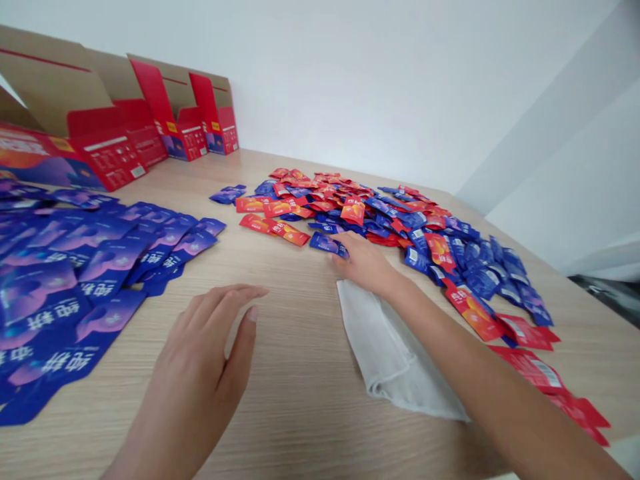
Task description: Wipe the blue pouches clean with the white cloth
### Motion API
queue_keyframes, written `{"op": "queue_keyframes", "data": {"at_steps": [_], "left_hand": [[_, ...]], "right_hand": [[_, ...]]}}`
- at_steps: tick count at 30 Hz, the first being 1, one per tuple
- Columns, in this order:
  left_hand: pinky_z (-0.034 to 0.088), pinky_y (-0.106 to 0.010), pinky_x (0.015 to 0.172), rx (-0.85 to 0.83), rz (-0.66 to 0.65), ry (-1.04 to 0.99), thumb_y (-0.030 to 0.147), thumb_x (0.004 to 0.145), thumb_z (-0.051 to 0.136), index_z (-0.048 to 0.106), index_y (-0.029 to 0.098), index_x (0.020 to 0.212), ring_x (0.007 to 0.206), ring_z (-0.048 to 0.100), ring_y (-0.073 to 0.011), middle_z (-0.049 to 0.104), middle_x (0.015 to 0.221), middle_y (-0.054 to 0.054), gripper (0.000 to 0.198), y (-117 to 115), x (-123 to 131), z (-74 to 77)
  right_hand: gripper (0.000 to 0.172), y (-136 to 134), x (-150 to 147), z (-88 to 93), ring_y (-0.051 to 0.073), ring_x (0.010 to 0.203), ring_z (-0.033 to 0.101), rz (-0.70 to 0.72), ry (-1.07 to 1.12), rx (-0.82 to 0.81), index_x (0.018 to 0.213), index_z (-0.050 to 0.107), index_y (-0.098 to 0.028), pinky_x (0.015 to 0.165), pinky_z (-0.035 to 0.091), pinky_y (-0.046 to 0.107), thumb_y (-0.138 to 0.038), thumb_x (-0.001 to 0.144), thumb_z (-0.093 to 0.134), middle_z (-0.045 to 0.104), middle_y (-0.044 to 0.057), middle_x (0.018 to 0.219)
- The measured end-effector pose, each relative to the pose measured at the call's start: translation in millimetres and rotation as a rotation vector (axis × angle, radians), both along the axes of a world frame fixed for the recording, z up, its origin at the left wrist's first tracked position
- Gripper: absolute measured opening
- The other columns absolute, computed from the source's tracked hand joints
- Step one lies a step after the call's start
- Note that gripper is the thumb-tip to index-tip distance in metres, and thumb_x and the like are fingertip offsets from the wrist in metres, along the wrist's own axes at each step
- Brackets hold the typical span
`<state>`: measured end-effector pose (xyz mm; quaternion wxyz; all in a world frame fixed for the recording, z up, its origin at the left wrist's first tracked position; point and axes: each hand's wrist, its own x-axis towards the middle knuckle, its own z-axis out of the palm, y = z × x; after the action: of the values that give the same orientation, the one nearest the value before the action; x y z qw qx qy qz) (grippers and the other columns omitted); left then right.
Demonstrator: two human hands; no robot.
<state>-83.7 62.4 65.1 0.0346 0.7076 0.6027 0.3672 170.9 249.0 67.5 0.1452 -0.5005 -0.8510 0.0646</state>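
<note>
My right hand (364,263) reaches to the near edge of a heap of sachets. Its thumb and fingers close on the right end of a small blue sachet (324,244). Just in front of that hand lie red-orange sachets (291,233) and more blue ones. A white cloth (395,353) lies under my right forearm. My left hand (203,360) is over the wooden table (295,373), holding nothing, its fingers bent a little and the thumb apart from them. Larger blue pouches (113,267) overlap in rows to its left.
Red and blue cardboard boxes (117,140) with raised flaps stand along the back left. The mixed red and blue heap (353,210) spreads from the back middle to the right. Red sachets (537,370) trail along the right side. A white wall (360,87) rises behind the table.
</note>
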Motion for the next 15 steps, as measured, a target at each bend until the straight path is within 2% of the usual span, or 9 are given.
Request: {"op": "queue_keyframes", "data": {"at_steps": [3,6,11,15], "left_hand": [[0.049,-0.035,0.103,-0.003,-0.024,-0.008,0.039,0.110,0.045,0.062,0.033,0.126,0.122,0.065,-0.0168,0.072,0.123,0.003,0.024,0,0,-4.7],[0.051,-0.035,0.098,-0.019,-0.055,0.004,0.037,0.110,0.046,0.062,0.034,0.127,0.116,0.067,-0.0159,0.073,0.120,0.005,0.024,-4,-1,-12.3],[0.055,-0.038,0.093,-0.030,-0.046,0.057,0.036,0.109,0.045,0.060,0.032,0.135,0.111,0.069,-0.0187,0.074,0.118,0.002,0.030,-12,5,-18.7],[0.054,-0.043,0.099,0.011,0.008,0.148,0.033,0.108,0.046,0.054,0.027,0.147,0.121,0.066,-0.0240,0.072,0.133,-0.004,0.040,-22,16,-25.4]], "right_hand": [[0.052,9,-13,-8.1,0.036,0.145,0.059,-0.005,-0.064,-0.028,0.153,0.058,-0.007,0.123,0.044,0.052,-0.029,0.106,0.060,0.061,0.026,0.157],[0.053,-1,-22,-12.3,0.036,0.146,0.060,0.034,-0.102,-0.053,0.154,0.057,-0.004,0.123,0.044,0.050,-0.028,0.107,0.058,0.061,0.027,0.157],[0.048,-53,-33,-10.2,0.030,0.144,0.063,0.189,-0.097,-0.070,0.153,0.060,-0.011,0.123,0.046,0.046,-0.028,0.108,0.060,0.064,0.019,0.157],[0.043,-106,-37,-8.2,0.024,0.143,0.063,0.309,-0.062,-0.073,0.150,0.063,-0.013,0.125,0.046,0.042,-0.017,0.108,0.054,0.067,0.014,0.156]]}}
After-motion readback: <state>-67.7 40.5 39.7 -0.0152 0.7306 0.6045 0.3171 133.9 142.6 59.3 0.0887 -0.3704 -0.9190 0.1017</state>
